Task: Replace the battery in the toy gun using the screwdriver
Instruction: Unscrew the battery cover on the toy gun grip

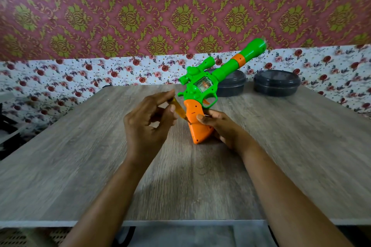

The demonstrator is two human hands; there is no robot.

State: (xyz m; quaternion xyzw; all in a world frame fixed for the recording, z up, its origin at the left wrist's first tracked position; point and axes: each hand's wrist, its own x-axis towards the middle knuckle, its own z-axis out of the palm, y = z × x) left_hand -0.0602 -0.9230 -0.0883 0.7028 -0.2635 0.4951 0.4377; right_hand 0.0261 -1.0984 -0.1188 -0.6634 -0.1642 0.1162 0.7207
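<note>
1. Left hand [147, 124] is hovering over the table [80, 156]; thumb and forefinger are pinching the yellow screwdriver [179, 108]; remaining fingers are curling loosely.
2. Screwdriver is slanting down to the right; its tip is meeting the left edge of the orange grip of the gun [202, 88].
3. Gun is standing butt-down at table centre; whether the butt is touching the top cannot be told; green barrel is pointing up and to the right, away from the person.
4. Right hand [222, 128] is gripping the orange grip from the right; thumb is pressing on its near face; fingers are wrapping behind, partly hidden.
5. Left tub [232, 84], dark and lidded, is sitting behind the gun at the far edge; right tub [277, 83] is sitting just beside it.
</note>
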